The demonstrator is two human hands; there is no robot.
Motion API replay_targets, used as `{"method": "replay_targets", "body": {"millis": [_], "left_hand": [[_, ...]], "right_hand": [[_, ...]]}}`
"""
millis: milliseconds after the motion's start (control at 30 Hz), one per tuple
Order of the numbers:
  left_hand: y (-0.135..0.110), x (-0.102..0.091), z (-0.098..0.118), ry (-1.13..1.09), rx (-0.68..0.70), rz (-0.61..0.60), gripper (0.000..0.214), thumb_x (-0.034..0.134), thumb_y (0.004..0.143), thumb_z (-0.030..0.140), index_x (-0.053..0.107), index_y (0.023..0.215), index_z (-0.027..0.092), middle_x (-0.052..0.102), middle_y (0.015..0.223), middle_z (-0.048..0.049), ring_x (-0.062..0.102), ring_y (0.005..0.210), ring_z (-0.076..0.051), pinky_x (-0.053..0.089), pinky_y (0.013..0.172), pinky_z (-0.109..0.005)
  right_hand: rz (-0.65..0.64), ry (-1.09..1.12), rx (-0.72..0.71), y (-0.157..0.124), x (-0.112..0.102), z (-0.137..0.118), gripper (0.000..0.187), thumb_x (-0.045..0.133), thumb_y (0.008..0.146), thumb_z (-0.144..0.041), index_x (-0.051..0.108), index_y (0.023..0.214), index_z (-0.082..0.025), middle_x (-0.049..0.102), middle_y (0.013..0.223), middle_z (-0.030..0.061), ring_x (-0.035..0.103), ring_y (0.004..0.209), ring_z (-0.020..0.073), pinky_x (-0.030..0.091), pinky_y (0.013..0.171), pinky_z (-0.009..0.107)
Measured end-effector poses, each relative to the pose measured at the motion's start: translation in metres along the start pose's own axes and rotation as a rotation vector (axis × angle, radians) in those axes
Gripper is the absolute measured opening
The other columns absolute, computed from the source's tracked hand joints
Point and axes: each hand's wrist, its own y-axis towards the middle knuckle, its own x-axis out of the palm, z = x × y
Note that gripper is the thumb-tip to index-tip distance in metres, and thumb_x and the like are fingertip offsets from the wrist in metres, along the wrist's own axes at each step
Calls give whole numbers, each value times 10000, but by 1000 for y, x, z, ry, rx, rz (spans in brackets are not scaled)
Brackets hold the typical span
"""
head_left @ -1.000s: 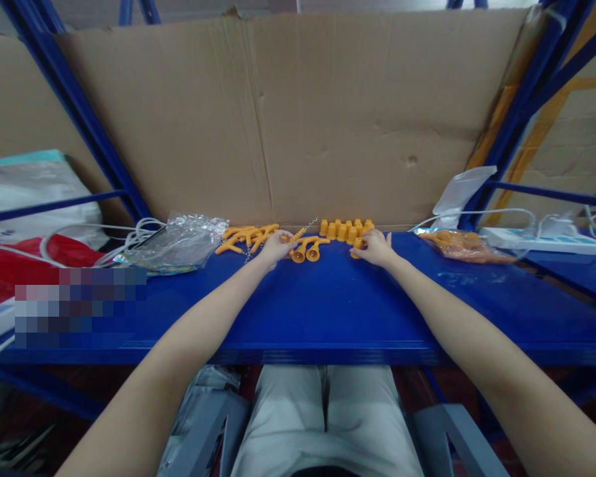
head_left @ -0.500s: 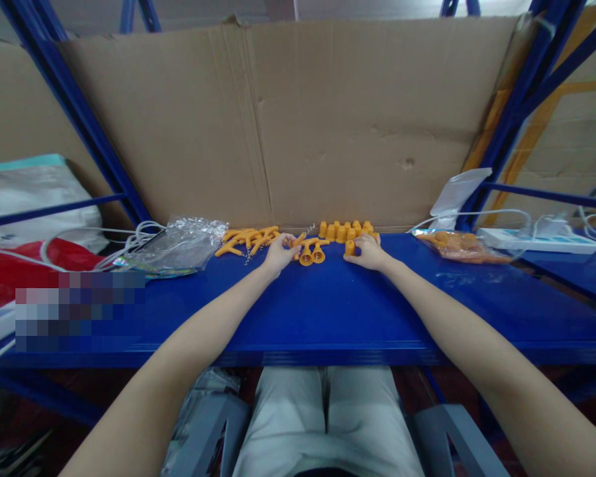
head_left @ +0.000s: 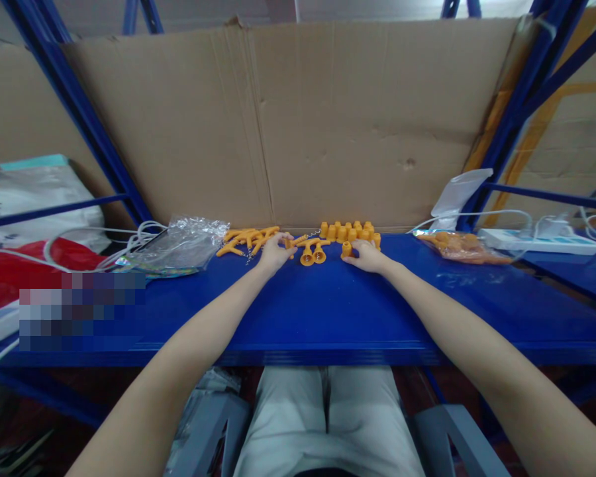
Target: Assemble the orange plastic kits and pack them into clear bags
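My left hand (head_left: 277, 252) is closed, fingers curled around an orange plastic piece (head_left: 289, 244) that looks like a corkscrew handle, mostly hidden by the fingers. My right hand (head_left: 368, 256) pinches a small orange plastic cup (head_left: 346, 250) between thumb and fingers, just above or on the tabletop. Between the hands lie two orange corkscrews with flared bell ends (head_left: 306, 257) facing me. Behind them another handle with a metal spiral (head_left: 312, 233) points to the right. Several more orange cups (head_left: 340, 232) stand in rows behind my right hand.
Several forked orange handles (head_left: 231, 247) with metal spirals lie left of my left hand, beside a clear plastic bag (head_left: 189, 242). At right are a bag of orange parts (head_left: 457, 246) and a white power strip (head_left: 541, 241). Cardboard (head_left: 377, 126) walls off the blue table's (head_left: 328, 311) back.
My left hand has shifted slightly left, away from the bell-ended corkscrews. The right hand, with the orange cup, has moved a little left toward them.
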Motion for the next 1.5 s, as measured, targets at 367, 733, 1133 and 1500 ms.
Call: {"method": "replay_targets", "body": {"millis": [367,733,1133,1500], "left_hand": [[-6,4,-2,204,466,0,294,686,633,21,670,870,195,563,862,-13,584,858,-178,544,769,-331],[-5,4,-5,329,502,-2,287,690,682,83,679,940,208,545,867,-13,568,793,-171,525,766,-332],[-12,3,3,425,460,35,283,680,695,76,679,951,195,559,863,-29,586,821,-197,510,813,-348],[-16,6,3,458,505,-2,227,672,738,130,655,953,201,641,848,-28,600,777,-184,507,772,-327]], "right_hand": [[1,58,-91,1,-4,-3,290,611,859,-275,677,1129,-194,702,1146,131,616,1123,342,283,1069,613],[78,95,-210,4,1,4,261,607,841,-263,690,1080,-203,721,1078,109,636,1054,316,319,1039,616],[137,78,-270,3,0,5,324,589,843,-279,677,1144,-199,686,1109,122,613,1074,306,348,1012,573],[240,287,-256,4,5,-11,499,615,823,-277,527,1303,-173,610,1252,156,612,1105,299,475,965,523]]}}
